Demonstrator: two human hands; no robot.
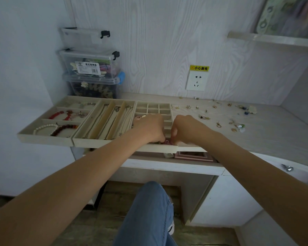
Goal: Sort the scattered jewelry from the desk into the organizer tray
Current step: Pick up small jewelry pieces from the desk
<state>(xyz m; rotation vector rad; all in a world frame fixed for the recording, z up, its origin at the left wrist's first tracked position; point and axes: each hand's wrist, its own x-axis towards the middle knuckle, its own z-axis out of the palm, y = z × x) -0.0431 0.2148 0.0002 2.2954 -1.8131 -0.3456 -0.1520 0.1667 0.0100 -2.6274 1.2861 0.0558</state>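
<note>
Three beige organizer trays stand side by side on the desk's left half. The left tray (48,137) holds bead and pearl bracelets, the middle tray (89,142) holds necklaces in long slots, and the right tray (154,106) has small square cells. My left hand (149,127) and my right hand (187,129) meet over the near edge of the right tray, fingers curled down around a small pink piece (167,141). Which hand holds it is hidden. Several earrings and small pieces (219,124) lie scattered on the desk to the right.
Three clear lidded boxes (91,66) are stacked in the back left corner. A wall socket (196,80) sits above the desk. A drawer (194,157) under the desk edge stands open below my hands. A shelf (274,39) hangs upper right. My knee in jeans is below.
</note>
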